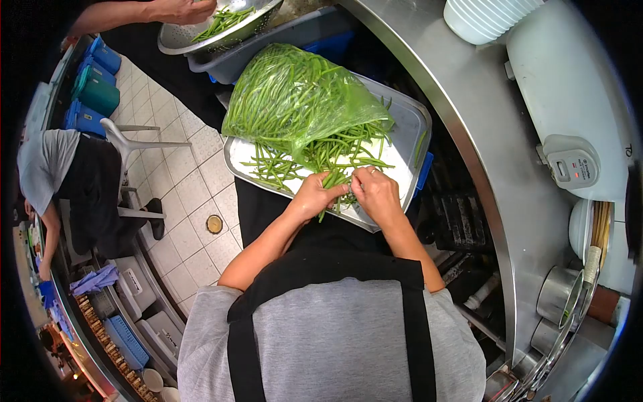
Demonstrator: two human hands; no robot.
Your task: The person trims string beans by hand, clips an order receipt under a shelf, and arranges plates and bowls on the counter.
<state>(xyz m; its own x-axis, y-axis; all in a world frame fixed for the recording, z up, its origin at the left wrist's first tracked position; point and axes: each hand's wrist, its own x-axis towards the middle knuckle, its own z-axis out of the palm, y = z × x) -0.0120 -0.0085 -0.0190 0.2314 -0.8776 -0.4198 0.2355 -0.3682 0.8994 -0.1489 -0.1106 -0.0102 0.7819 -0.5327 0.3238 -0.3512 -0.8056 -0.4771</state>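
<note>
With the left hand (313, 196), grasping a small bundle of green beans (331, 179) between thumb and curled fingers. With the right hand (378, 194), holding bent thumb and fingertips close together at the bundle's right side; cannot tell whether pinching a bean there. Held above the near part of a shallow metal tray (404, 120), with loose beans (271, 167) strewn just ahead of and left of the left hand. Can see a bulging clear plastic bag (295, 94) directly beyond both hands, lying on the tray, packed with beans. Farther off, ahead and left of the left hand, can make out a co-worker's hand (182, 9) at a perforated colander (175, 39) of beans, near a grey tub (211, 65). Well right of the right hand, can see a steel bench (462, 87) with a stack of white bowls (490, 21). Well left of the left hand, across the tiled floor (179, 201), can spot a person in a grey shirt (47, 157) beside a white chair (134, 143).
</note>
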